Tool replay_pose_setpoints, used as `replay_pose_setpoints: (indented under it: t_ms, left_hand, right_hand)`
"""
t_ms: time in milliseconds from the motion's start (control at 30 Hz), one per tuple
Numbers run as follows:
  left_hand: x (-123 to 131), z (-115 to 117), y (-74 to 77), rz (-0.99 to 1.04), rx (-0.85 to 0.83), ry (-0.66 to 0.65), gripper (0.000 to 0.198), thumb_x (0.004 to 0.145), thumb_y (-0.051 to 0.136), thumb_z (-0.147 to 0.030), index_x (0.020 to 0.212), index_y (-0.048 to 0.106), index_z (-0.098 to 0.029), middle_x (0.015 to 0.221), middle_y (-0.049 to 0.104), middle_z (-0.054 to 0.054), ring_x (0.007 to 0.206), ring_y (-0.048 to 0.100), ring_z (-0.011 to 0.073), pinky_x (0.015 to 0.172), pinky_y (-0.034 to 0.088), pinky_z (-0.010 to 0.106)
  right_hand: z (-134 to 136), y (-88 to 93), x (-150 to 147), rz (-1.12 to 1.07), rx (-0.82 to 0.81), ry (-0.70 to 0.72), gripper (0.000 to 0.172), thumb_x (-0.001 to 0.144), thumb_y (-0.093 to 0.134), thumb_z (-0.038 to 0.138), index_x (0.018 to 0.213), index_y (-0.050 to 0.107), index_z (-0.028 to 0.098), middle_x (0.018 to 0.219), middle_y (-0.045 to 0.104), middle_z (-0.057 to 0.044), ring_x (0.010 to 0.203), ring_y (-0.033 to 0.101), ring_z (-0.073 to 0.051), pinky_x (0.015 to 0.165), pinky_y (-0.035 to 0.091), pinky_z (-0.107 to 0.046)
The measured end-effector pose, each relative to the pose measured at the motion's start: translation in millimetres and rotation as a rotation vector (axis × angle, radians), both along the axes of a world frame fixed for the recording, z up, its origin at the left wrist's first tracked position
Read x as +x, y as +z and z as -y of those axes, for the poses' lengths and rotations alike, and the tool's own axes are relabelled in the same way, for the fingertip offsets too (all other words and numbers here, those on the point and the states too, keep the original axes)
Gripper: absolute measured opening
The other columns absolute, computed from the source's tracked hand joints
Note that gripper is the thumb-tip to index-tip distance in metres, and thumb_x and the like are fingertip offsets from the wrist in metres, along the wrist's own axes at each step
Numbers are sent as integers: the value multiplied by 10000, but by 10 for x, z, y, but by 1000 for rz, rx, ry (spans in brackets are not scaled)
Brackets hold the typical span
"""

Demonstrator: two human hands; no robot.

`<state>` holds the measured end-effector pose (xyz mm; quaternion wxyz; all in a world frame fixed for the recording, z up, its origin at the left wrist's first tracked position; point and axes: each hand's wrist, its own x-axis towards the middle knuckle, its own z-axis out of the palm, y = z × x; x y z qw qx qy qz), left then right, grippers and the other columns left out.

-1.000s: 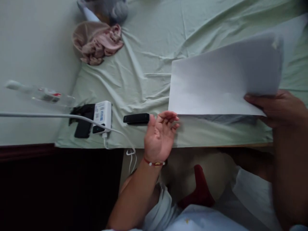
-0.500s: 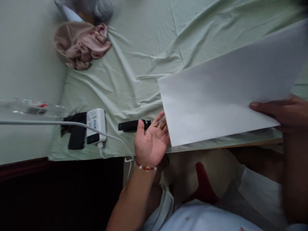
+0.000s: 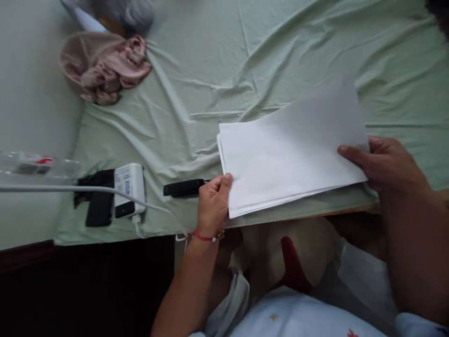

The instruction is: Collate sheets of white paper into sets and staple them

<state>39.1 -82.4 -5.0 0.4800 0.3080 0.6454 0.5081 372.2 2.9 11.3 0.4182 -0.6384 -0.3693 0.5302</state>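
Note:
Several white sheets of paper [image 3: 284,154] are held in a loose stack above the front edge of the bed, their left edges slightly out of line. My left hand [image 3: 214,199] pinches the left edge with the thumb on top; its fingers go underneath. On the right side, my right hand [image 3: 389,164] grips the stack, thumb on the upper face and the other fingers mostly hidden below. The far right part of the paper bends upward. Just left of my left hand lies a black stapler-like object [image 3: 184,187], its right end hidden by the hand.
A green sheet [image 3: 196,93] with wrinkles covers the bed. At the left lie a white power bank [image 3: 129,187] with a cable, a dark phone-like object [image 3: 99,206] and a clear plastic bottle [image 3: 38,164]. Crumpled pink cloth [image 3: 108,70] sits farther back.
My left hand has turned from open, palm up, to pinching the left edge of the paper. The right hand has brought the sheets left and lower, and a second layer's edge now shows.

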Motion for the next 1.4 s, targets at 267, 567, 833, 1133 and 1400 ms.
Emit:
replay_pose_setpoints:
  t_ms: [267,567,833,1133,1400]
  left_hand:
    - [87,-147,42,186,18,-13,537,536,1052,-543,779,739,-179,665,700,-22,607,608,126,608,519,247]
    - [83,-161,37,140,49,-15,553,614,1001,-633,722,681,-196,564,530,-70,474,383,70,425,296,216]
    - [77,-192,-8,75,55,-20,545,706,969,-596,635,603,-199,574,509,-58,532,402,77,496,354,217]
    - [131,-226,12,228,72,5,550,780,839,-751,785,723,-213,728,754,32,820,767,228,706,614,328]
    - [99,-357,6,253,90,-17,517,666,979,-632,886,772,-212,863,822,62,1030,803,296,869,668,396]
  right_hand:
    - [-26,-42,-24,-17,133,-208,210,596,963,259,779,861,238,825,810,-18,610,649,-110,501,508,-210]
    - [-11,-21,-37,-44,184,-250,252,593,982,273,784,822,234,878,812,-15,663,655,-130,554,549,-245]
    - [-16,-34,-29,-73,206,-277,198,634,938,224,791,818,229,900,822,-7,706,680,-132,619,581,-246]
    - [-22,-24,17,-47,179,-259,289,572,980,293,783,796,221,893,811,-15,672,666,-139,590,567,-264]
    - [-18,34,-37,-108,232,-185,300,532,999,281,770,826,223,834,800,2,640,635,-113,597,538,-254]
